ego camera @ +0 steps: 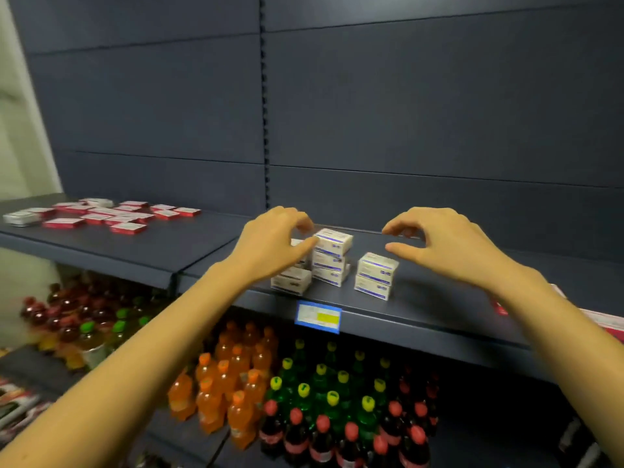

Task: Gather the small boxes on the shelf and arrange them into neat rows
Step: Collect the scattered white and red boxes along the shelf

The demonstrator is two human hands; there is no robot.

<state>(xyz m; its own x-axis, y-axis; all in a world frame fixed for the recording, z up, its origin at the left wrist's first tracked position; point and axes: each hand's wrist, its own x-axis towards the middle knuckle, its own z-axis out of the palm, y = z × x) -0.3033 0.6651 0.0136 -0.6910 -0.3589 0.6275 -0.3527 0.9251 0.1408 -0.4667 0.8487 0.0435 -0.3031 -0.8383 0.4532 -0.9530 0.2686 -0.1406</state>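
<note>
Small white boxes with blue print stand on the dark shelf [422, 309]. A three-high stack [329, 265] is in the middle, and my left hand [273, 241] pinches the left end of its top box [334, 241] between thumb and fingers. To the left of the stack lies a lower box [291, 281], partly hidden by my left wrist. To its right stands a two-high stack [374, 276]. My right hand [442, 244] hovers just above and behind that stack, its fingers curved and holding nothing.
Several flat red-and-white packets [111, 214] lie scattered on the shelf at far left. More red packets [604, 320] show at the right edge. A blue price tag [318, 316] hangs on the shelf front. Drink bottles [304, 400] fill the shelf below.
</note>
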